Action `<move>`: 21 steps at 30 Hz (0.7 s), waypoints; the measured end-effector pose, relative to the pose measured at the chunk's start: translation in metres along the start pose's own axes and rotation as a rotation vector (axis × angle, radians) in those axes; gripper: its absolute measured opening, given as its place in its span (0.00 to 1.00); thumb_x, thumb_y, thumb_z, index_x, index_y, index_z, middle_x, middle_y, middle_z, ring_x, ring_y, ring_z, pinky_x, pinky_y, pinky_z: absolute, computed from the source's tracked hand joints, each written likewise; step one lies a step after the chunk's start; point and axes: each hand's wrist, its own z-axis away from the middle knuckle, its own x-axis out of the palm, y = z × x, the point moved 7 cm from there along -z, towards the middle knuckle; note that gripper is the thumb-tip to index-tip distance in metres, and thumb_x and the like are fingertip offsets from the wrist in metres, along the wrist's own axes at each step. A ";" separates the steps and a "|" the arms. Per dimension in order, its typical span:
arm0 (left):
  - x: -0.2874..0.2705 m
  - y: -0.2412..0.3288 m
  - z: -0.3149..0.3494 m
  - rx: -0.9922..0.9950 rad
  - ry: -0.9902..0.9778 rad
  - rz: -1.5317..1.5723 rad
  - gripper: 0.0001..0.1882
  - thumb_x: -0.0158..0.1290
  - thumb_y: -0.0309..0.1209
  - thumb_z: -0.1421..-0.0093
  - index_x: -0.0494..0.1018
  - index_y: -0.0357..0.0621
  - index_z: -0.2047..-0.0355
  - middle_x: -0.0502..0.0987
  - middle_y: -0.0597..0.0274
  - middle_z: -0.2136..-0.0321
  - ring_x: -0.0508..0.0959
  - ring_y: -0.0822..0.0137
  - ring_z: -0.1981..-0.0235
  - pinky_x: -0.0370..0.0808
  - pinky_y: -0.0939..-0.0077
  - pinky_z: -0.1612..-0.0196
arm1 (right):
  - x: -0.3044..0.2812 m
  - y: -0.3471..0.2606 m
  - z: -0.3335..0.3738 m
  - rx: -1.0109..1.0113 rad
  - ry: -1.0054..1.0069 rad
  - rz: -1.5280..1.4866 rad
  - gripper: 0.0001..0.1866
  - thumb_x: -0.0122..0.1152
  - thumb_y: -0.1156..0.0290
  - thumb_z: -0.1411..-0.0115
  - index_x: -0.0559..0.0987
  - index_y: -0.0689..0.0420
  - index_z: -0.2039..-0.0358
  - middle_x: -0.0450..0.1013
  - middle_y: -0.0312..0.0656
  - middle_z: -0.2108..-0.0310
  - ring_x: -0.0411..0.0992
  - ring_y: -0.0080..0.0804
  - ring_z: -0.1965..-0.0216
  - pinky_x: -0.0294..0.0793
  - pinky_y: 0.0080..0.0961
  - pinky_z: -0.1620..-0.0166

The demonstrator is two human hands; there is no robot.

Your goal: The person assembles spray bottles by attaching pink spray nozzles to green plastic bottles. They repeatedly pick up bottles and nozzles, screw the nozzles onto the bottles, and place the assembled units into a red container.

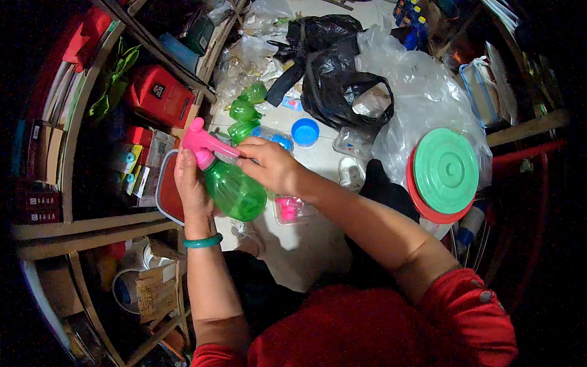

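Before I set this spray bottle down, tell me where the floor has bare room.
The largest pale floor patch lies between the pink pieces and the dark trousers. A smaller patch lies between the blue dish and the right shoe. Beyond the dish, green bottles, black bags and clear plastic crowd the floor.

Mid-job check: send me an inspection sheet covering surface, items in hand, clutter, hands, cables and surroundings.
Surface: pale tiled floor, partly shadowed.
Job's things: translucent green plastic spray bottle with pink plastic spray head, held above the floor.
Clutter: crumpled black plastic bag, clear plastic sheeting, round blue plastic tub, clear plastic container with pink pieces.
Hands: left hand holds the bottle near its neck; right hand grips the head's nozzle end.
Cables: nothing seen.
Surroundings: loaded wooden shelves at left; round green plastic lid over a red one at right.
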 end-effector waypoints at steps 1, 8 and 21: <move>-0.005 -0.001 -0.001 0.006 0.000 -0.023 0.24 0.45 0.46 0.39 0.63 0.40 0.49 0.70 0.62 0.59 0.72 0.69 0.60 0.71 0.71 0.57 | 0.000 0.000 -0.001 0.030 -0.033 0.017 0.11 0.51 0.68 0.47 0.74 0.61 0.66 0.69 0.52 0.70 0.69 0.50 0.65 0.68 0.37 0.62; -0.026 -0.004 -0.004 -0.135 0.059 0.305 0.23 0.45 0.48 0.39 0.65 0.42 0.55 0.73 0.59 0.67 0.75 0.63 0.67 0.74 0.70 0.64 | 0.003 0.022 0.006 0.307 -0.304 0.231 0.13 0.49 0.68 0.44 0.74 0.59 0.61 0.70 0.47 0.75 0.71 0.41 0.69 0.69 0.29 0.64; -0.040 0.004 -0.006 -0.071 0.141 0.262 0.24 0.43 0.52 0.40 0.67 0.44 0.58 0.75 0.60 0.70 0.76 0.64 0.69 0.74 0.70 0.65 | 0.006 0.016 0.008 0.136 -0.219 0.300 0.09 0.51 0.69 0.48 0.73 0.62 0.70 0.70 0.53 0.72 0.69 0.52 0.67 0.70 0.40 0.63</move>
